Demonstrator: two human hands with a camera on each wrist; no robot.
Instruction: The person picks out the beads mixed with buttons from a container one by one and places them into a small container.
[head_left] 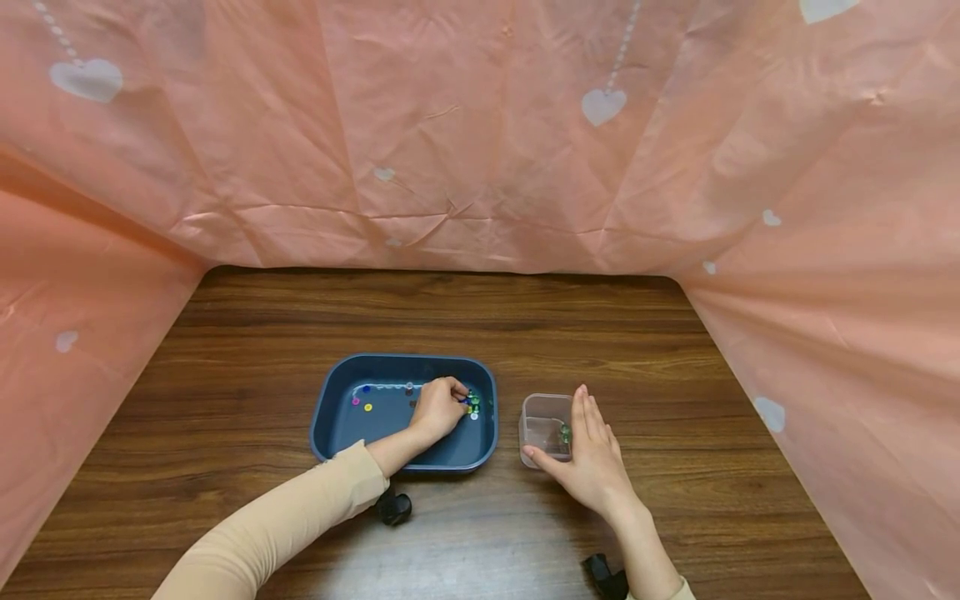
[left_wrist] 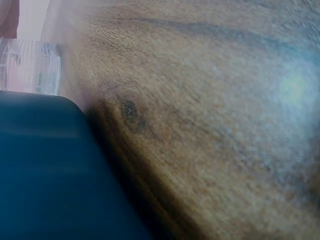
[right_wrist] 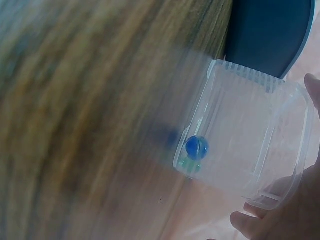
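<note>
Rim: raised walls of the blue rounded-rectangular tray (head_left: pixel 348 435) ring my left hand (head_left: pixel 437 412).
Gap: narrow strip of brown wood-grain table (head_left: pixel 508 421) before the clear square plastic box (head_left: pixel 540 427).
Far side: room until pink heart-printed sheeting (head_left: pixel 450 167).

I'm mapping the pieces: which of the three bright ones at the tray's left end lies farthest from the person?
The blue piece, highest of the three in the head view; the magenta piece and yellow piece both lie lower.

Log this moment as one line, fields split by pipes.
left hand: in blue tray, at small colored pieces | left grip: cannot tell | right hand: touching clear container | inside clear container: marbles
</note>
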